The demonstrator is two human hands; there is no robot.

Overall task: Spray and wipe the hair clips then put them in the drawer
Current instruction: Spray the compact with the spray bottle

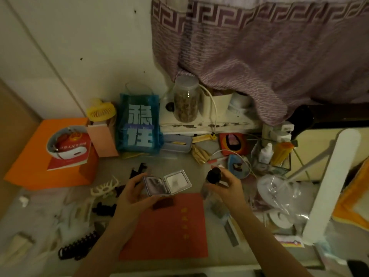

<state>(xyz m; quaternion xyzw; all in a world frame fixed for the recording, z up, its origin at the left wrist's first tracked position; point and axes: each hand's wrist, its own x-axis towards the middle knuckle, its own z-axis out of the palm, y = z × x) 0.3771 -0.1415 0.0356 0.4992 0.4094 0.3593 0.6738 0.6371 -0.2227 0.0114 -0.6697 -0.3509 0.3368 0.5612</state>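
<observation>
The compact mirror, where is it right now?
In the head view, the open mirror is at centre, held in the left hand, above the red folder and left of the spray bottle.

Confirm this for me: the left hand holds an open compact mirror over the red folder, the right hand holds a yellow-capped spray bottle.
One detail is off. In the head view the right hand grips a spray bottle with a dark cap, not a yellow one. The rest stands: the left hand holds the open compact mirror over the red folder.
</observation>
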